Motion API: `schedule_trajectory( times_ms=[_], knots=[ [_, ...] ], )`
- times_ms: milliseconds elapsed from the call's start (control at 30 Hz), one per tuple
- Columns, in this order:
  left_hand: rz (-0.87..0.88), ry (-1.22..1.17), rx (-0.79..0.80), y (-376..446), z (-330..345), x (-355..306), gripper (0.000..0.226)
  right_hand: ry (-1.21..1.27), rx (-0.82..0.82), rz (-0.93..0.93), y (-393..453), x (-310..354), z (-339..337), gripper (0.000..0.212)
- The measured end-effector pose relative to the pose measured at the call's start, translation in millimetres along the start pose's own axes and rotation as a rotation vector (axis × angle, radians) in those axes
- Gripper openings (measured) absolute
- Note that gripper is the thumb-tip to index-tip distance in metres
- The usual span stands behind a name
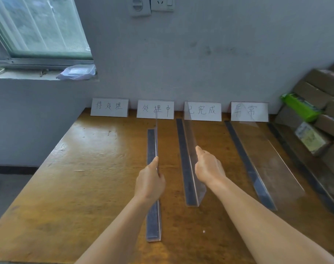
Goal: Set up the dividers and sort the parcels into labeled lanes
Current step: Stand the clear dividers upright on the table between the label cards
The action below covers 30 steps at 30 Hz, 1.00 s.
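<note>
Several clear L-shaped dividers with dark base strips stand lengthwise on the wooden table [86, 168]. My left hand [150, 181] pinches the top edge of the leftmost divider [153, 216]. My right hand [208, 166] grips the top edge of the second divider [189, 168]. A third divider [257, 164] and a fourth one [303, 168] stand further right. Four white label cards lean on the wall: the first card [109, 107], the second card [155, 109], the third card [203, 111] and the fourth card [249, 112]. Brown parcels [314, 92] are stacked at the right.
A green packet [300, 106] lies among the parcels, and a parcel with a yellowish label [311, 139] sits behind the fourth divider. A window sill at the upper left holds a plastic bag [76, 72]. The table's left edge drops to the floor.
</note>
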<state>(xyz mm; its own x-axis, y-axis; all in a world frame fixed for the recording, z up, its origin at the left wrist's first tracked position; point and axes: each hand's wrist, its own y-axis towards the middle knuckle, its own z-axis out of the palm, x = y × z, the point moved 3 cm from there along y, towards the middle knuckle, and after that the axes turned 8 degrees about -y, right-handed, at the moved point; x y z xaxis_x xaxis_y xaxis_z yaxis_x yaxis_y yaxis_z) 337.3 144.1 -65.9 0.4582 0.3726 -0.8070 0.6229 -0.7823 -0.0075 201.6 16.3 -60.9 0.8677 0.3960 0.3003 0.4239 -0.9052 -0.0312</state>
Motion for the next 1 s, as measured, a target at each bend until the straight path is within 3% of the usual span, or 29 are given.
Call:
schedule_trajectory(
  times_ms=[333, 733, 1000],
  knots=[
    [0.027, -0.017, 0.037, -3, -1, 2, 0.055, -0.058, 0.055, -0.015, -2, -3, 4, 0.062],
    [-0.011, -0.103, 0.094, -6, -2, 8, 0.056, -0.049, 0.074, -0.017, -31, -1, -1, 0.080],
    [-0.102, -0.229, 0.173, -6, -4, 12, 0.053, -0.022, -0.070, -0.132, -49, 13, -9, 0.069]
  ],
)
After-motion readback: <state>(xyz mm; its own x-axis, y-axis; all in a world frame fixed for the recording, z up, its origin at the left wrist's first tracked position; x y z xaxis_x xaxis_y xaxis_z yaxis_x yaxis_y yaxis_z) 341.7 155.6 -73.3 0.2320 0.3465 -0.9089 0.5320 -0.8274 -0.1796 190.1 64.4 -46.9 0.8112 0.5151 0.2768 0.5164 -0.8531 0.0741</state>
